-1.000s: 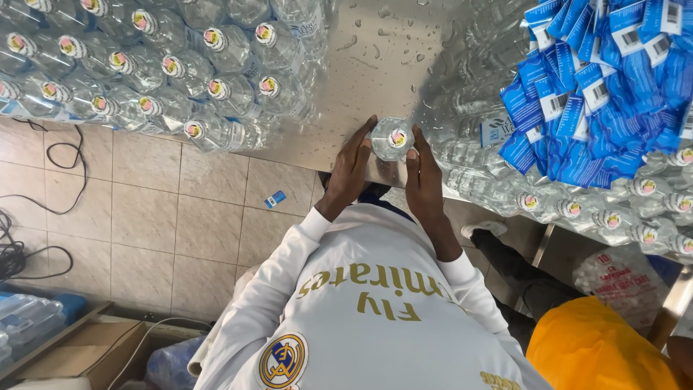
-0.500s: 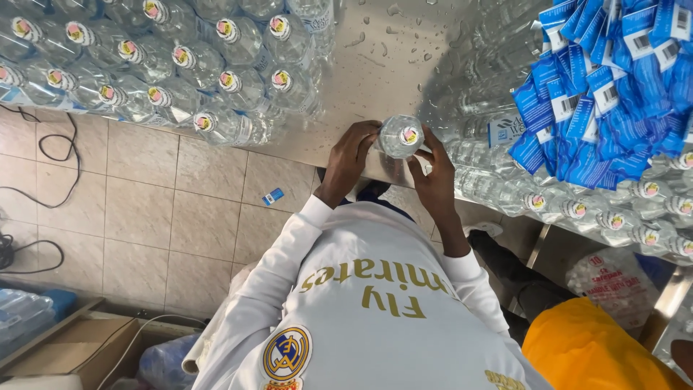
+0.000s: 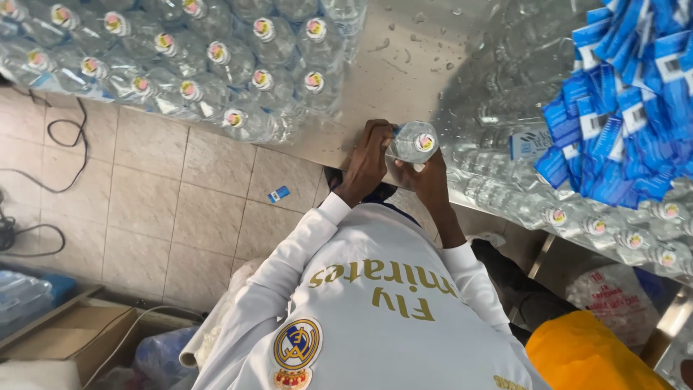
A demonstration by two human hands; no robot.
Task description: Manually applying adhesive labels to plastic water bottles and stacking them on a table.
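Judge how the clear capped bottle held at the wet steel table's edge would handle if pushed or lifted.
The bottle looks full and sealed, so probably heavy for its size. Droplets on the steel table suggest a slippery surface. Its round plastic body would likely roll if laid down; here the left hand and right hand grip it.

Two hands, left hand (image 3: 369,162) and right hand (image 3: 427,180), around one clear bottle (image 3: 411,142). About fourteen capped bottles (image 3: 216,54) massed far left, roughly six more (image 3: 613,227) at right. One heap of blue labels (image 3: 628,108), too many to count. One blue scrap (image 3: 278,193) on the floor.
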